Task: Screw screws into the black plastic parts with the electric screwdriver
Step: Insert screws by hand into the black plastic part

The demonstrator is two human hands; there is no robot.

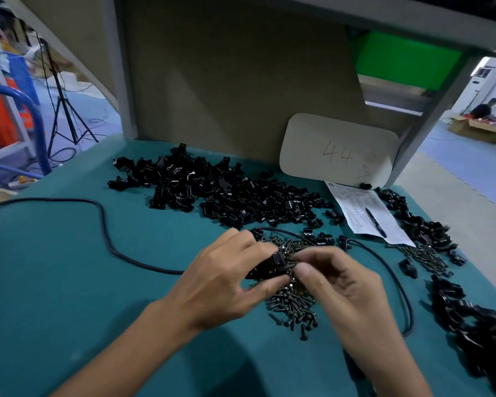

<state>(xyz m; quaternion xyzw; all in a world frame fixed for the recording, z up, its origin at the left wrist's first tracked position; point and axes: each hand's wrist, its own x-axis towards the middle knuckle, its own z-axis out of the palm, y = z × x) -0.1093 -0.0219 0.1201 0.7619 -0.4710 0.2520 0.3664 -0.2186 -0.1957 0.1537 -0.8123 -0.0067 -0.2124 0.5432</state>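
Observation:
My left hand [226,279] grips a black plastic part [272,266] between thumb and fingers, just above a heap of dark screws [294,305]. My right hand [341,285] pinches a screw [291,266] at the part's right side, fingertips meeting the part. A large pile of black plastic parts [221,187] lies behind the hands on the teal table [69,267]. The electric screwdriver itself is not in view; only a black cable [106,233] shows.
More black parts [476,325] heap along the right edge, with a second scatter of screws [427,257]. A paper sheet with a pen [375,222] and a beige card marked 44 [338,150] stand behind. A cable loop [398,285] curves right of my hands.

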